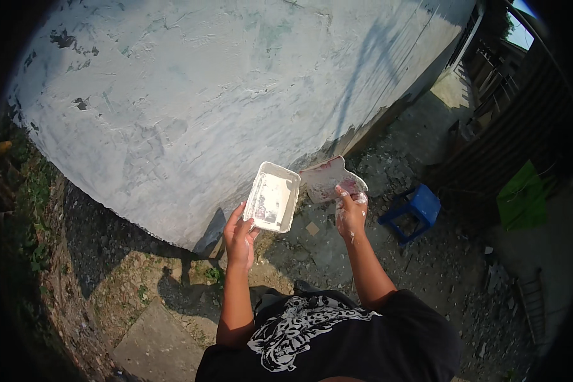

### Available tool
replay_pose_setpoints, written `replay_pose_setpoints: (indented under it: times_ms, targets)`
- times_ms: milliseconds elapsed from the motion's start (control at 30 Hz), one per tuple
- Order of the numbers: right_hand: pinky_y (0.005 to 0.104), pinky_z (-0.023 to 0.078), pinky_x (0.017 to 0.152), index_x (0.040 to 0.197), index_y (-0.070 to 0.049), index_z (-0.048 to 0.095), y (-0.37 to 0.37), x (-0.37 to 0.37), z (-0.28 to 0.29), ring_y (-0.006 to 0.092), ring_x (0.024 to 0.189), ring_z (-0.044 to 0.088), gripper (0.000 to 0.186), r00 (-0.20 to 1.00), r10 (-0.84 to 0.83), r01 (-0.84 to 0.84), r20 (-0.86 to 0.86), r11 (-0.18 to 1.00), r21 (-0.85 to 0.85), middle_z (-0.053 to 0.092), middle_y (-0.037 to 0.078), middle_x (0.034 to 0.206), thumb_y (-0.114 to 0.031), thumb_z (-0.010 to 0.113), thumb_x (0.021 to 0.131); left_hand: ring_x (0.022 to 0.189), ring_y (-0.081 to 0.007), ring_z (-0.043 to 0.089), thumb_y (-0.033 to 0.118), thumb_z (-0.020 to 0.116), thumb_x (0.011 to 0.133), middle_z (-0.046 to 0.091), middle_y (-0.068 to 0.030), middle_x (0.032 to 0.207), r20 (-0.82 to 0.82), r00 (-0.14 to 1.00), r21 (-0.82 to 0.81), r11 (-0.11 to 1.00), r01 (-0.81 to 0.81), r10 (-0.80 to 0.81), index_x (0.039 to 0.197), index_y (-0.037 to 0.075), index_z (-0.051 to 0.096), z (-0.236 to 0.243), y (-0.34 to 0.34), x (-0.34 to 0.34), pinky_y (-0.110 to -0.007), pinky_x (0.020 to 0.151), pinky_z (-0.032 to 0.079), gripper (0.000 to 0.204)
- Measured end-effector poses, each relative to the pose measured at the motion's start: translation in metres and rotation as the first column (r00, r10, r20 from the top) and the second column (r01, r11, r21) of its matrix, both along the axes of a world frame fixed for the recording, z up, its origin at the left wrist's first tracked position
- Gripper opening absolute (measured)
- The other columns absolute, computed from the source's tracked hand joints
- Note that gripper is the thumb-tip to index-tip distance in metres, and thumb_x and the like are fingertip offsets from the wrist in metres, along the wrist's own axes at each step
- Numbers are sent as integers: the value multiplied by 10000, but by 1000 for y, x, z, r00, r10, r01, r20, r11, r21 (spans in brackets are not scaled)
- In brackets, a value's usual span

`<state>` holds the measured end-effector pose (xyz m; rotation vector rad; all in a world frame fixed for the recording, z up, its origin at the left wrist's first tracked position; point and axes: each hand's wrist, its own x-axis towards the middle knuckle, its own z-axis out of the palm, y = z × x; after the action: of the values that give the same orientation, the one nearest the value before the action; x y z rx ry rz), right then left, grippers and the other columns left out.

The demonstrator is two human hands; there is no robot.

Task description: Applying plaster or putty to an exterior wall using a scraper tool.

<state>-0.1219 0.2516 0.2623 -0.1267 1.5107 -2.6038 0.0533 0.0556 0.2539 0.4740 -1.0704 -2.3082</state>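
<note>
My left hand (240,240) grips a white rectangular plastic tub (291,202) by its near left edge, thumb on the rim. White paste smears the tub's floor and walls. To its right, my right hand (351,213) is closed on a wide, flat scraper (325,178), whose pale blade has reddish patches and white paste on it. White paste also spots the fingers of this hand. The scraper is near the tub's right rim; whether the two touch I cannot tell. Beyond both stands a wall (191,108) coated in uneven whitish plaster, with some dark bare patches.
A blue plastic stool (412,213) stands on the rough ground to the right. Farther right are a green sheet (523,196) and a small ladder-like frame (532,305). Below left lies a concrete slab (156,340), with plants (35,235) along the left side.
</note>
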Motion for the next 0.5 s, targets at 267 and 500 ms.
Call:
replay_pose_setpoints:
  times_ms: [267, 500]
  targets:
    - [327, 494, 908, 1157, 57, 627, 39, 31, -10, 182, 1008, 654, 284, 948, 41, 33, -317, 974, 225, 692, 103, 1091, 46, 594, 875, 1231, -251, 567, 5, 568, 936, 566, -141, 1351, -77, 987, -75, 986, -147, 142, 1432, -15, 431, 13, 55, -4, -454, 1044, 464, 514]
    - [295, 498, 868, 1156, 51, 648, 46, 40, -13, 151, 963, 648, 258, 884, 82, 44, -461, 966, 257, 703, 91, 1057, -12, 623, 906, 1277, -254, 524, 46, 582, 948, 521, -145, 1391, -81, 987, -130, 980, -149, 139, 1472, 8, 359, 25, 87, -9, -482, 1093, 398, 571]
